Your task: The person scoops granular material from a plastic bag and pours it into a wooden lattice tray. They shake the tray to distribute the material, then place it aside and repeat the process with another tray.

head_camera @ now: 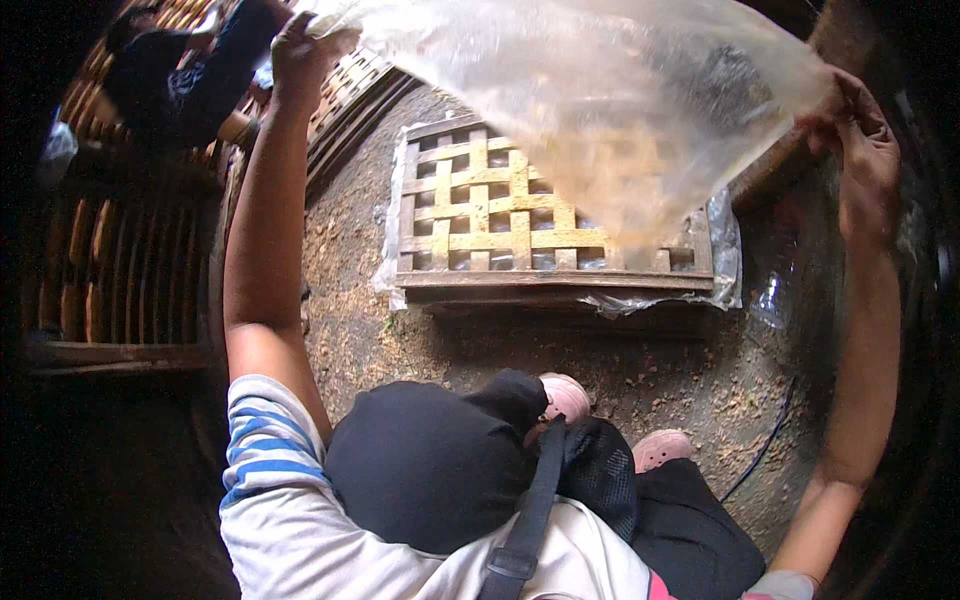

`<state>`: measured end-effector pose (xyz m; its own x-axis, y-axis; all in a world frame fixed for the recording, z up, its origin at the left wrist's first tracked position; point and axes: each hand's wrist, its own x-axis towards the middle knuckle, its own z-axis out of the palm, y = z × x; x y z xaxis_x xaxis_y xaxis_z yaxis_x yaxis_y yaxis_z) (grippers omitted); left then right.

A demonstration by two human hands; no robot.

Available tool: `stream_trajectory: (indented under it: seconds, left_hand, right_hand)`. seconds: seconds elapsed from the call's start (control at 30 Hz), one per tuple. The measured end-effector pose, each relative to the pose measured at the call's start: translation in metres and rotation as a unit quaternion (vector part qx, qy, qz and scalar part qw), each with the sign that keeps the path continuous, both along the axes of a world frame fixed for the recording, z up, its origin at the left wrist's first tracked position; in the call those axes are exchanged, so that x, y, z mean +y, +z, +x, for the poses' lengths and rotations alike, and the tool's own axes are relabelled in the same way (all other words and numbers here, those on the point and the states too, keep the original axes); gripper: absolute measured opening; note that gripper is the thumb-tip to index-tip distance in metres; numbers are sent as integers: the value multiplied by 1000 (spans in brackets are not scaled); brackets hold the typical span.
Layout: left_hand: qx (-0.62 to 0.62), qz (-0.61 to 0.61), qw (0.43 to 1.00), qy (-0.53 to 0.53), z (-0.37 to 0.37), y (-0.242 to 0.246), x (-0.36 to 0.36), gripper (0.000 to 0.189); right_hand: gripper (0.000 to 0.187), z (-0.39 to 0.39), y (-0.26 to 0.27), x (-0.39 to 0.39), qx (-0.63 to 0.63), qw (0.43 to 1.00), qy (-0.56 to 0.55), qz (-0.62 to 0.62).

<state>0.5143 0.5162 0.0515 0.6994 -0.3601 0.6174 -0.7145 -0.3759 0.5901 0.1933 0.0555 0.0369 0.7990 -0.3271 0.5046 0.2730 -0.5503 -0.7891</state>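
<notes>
A clear plastic sheet (600, 75) is stretched between my raised hands. My left hand (304, 64) grips its left corner at the upper left. At the right edge of the sheet, my right hand (859, 135) pinches the plastic, with the fingers partly hidden. The sheet's lower part hangs in a point over a wooden lattice frame (519, 210), blurring its right half. Pale yellow residue coats many of the woven slats. Under the frame lies another plastic sheet (726, 255), whose crumpled edges stick out at the sides and front.
Crumbs litter the ground (352, 262). Slatted racks (120, 270) stand at the left, and more lattice frames (352, 97) lie beyond my left arm. Another person (180, 82) is at the upper left. A dark cable (765, 442) runs along the ground near my pink clogs (664, 448).
</notes>
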Motion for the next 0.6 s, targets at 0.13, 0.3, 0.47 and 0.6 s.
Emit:
stream_trajectory:
  seconds: [0.13, 0.3, 0.47, 0.6]
  left_hand:
    - [-355, 216, 895, 161, -29, -5, 46, 21]
    - [-262, 168, 947, 83, -67, -109, 81, 11]
    - [-129, 162, 977, 45, -85, -237, 117, 35]
    - [26, 172, 983, 60, -114, -272, 93, 23]
  right_hand:
    - [27, 28, -22, 10, -81, 993, 21, 83]
    - [21, 8, -59, 29, 14, 989, 145, 20]
    - [26, 8, -131, 30, 77, 977, 198, 1]
    - [25, 1, -179, 32, 144, 981, 124, 44]
